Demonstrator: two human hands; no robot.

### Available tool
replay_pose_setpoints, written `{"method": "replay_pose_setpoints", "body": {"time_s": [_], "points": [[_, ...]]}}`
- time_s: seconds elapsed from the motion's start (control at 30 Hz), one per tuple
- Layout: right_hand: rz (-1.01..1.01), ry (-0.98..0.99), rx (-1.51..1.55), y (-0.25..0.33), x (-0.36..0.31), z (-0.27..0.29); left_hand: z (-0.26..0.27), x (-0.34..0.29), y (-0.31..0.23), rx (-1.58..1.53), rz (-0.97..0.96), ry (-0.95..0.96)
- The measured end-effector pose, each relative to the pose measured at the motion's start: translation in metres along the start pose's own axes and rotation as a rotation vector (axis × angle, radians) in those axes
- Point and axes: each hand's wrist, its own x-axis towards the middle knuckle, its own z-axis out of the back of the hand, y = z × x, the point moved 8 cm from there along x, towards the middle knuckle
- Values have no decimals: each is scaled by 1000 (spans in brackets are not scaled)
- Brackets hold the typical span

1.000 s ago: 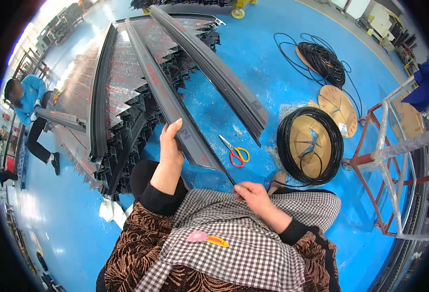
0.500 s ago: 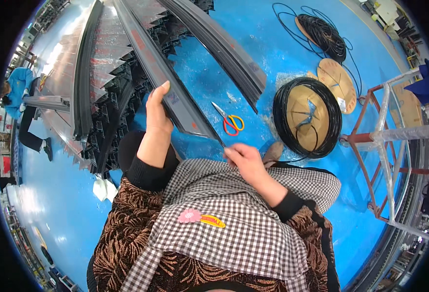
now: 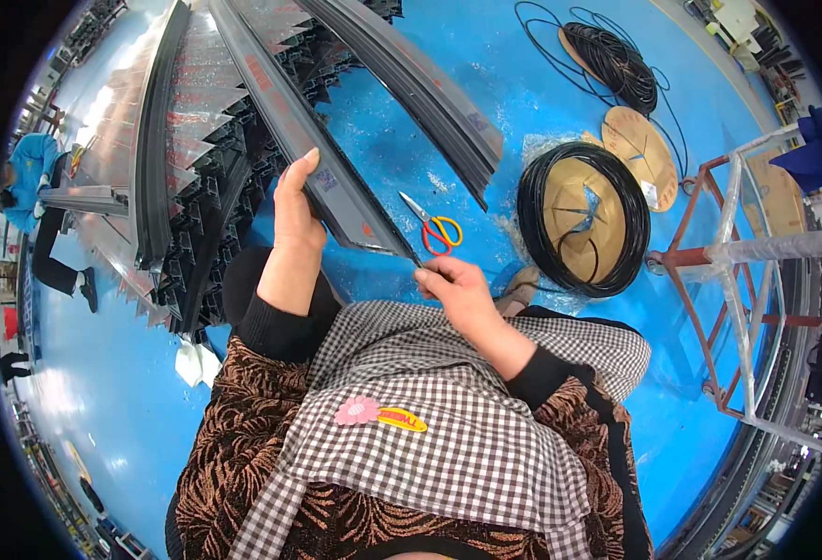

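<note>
Your left hand point(image 3: 296, 213) holds the grey profile point(image 3: 290, 112) near its lower end | your right hand point(image 3: 460, 294) pinches the thin black strip point(image 3: 414, 256) at its corner | profile slants before you; 1 pair of scissors point(image 3: 429, 222) lies beside, on the floor point(image 3: 467, 103)

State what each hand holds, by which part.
Left hand: the grey profile, by its left side near the close end. Right hand: a black strip, pinched beyond that end.
</note>
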Motion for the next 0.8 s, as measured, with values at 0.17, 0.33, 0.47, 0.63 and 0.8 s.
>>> {"method": "replay_pose_setpoints", "body": {"time_s": [0.17, 0.33, 0.47, 0.63, 0.8], "points": [[-152, 108, 57, -17, -22, 13, 0, -4, -1, 4, 3, -25], [3, 1, -56, 4, -7, 4, -1, -1, 1, -3, 3, -9], [45, -22, -61, 3, -4, 11, 2, 2, 2, 8, -10, -9], [-77, 107, -140, -3, -11, 13, -2, 1, 1, 11, -17, -10], [-26, 21, 20, 15, 10, -2, 1, 6, 3, 5, -2, -16]]}}
